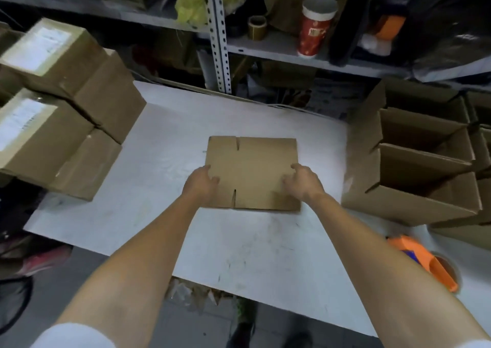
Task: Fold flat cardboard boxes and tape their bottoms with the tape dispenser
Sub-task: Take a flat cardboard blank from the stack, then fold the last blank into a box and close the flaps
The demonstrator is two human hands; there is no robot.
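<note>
From the head camera, a flat cardboard box (252, 167) lies in the middle of the white worktop (239, 246). The left hand (202, 181) and right hand (303, 181) hold its side edges, each grip curled onto the cardboard. The orange tape dispenser (422, 258) lies well apart at the right.

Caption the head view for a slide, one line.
Left hand and right hand hold a flat cardboard box on the white table; orange tape dispenser lies aside.
</note>
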